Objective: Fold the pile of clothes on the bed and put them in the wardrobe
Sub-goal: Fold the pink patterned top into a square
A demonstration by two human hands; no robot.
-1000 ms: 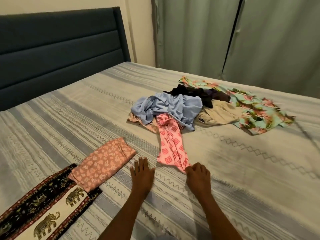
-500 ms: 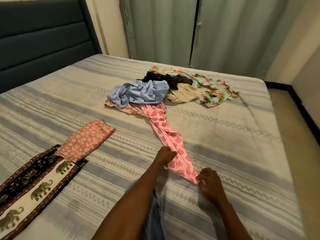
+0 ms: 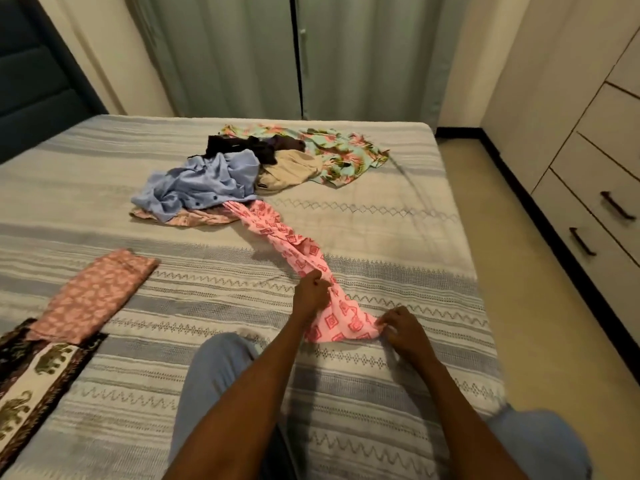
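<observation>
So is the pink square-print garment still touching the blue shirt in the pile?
Touching. In the head view the pink garment runs from both hands up to the pile, and its far end disappears under the blue shirt's edge, with no gap.

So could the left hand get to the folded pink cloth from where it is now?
Probably yes, once it lets go. The left hand grips the pink patterned garment, while the folded pink cloth lies off to its left on the bed, with only bare bedspread between them.
</observation>
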